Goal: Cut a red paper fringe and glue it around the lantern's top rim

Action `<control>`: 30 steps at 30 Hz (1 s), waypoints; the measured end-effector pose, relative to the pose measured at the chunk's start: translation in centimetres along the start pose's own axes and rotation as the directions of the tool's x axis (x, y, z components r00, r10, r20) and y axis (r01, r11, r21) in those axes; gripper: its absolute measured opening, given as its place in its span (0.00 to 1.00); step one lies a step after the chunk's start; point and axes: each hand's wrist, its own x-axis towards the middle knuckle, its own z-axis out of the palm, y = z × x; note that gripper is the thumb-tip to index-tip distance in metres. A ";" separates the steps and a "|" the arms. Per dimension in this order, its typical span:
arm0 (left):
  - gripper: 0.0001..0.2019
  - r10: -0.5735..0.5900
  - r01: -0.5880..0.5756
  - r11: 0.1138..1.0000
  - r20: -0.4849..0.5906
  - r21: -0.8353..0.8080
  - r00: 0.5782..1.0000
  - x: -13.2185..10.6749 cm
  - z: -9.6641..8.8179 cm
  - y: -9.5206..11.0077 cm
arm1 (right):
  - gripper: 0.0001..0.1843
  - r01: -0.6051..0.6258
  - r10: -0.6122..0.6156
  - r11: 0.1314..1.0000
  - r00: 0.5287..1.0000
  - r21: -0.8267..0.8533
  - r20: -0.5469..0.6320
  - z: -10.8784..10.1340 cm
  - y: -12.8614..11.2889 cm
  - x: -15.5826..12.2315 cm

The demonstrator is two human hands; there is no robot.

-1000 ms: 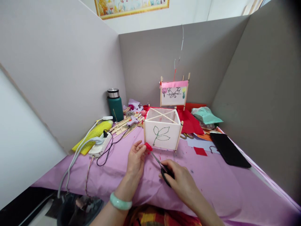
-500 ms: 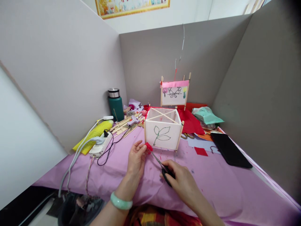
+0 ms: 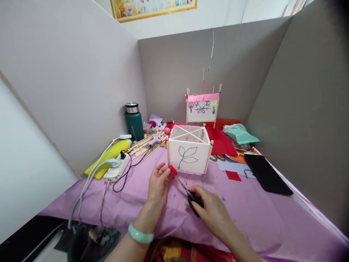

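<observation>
Between the thumb and fingers of my left hand (image 3: 159,182) is a small folded piece of red cloth or paper (image 3: 172,170). My right hand (image 3: 208,207) grips black-handled scissors (image 3: 182,183), whose tips touch the lower edge of the red piece. Just behind both hands stands a white box lantern (image 3: 188,156) with wooden stick corners, crossed sticks on top and a green leaf drawing on its front. A flat red square (image 3: 233,175) lies on the table to the right.
A green bottle (image 3: 134,123), wooden sticks (image 3: 145,145), a glue gun (image 3: 154,140) and a power strip (image 3: 117,169) are at left. A smaller lantern (image 3: 203,109) hangs behind. Red fabric (image 3: 220,140) and a black tablet-like slab (image 3: 267,174) lie right, on a purple tablecloth (image 3: 245,214).
</observation>
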 end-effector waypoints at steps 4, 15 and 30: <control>0.23 0.000 0.000 1.000 0.002 0.012 1.000 0.0 0.1 0.0 | 0.12 -0.004 0.004 1.000 1.000 0.000 -0.008 0.1 0.0 0.1; 0.24 -0.005 0.005 1.000 0.010 0.024 1.000 -0.1 0.3 0.1 | 0.12 -0.001 0.001 1.000 1.000 -0.011 -0.015 0.3 -0.1 0.3; 0.23 -0.022 0.022 1.000 0.005 0.008 1.000 -0.3 0.4 0.3 | 0.12 0.002 -0.002 1.000 1.000 -0.002 -0.019 0.3 0.1 0.5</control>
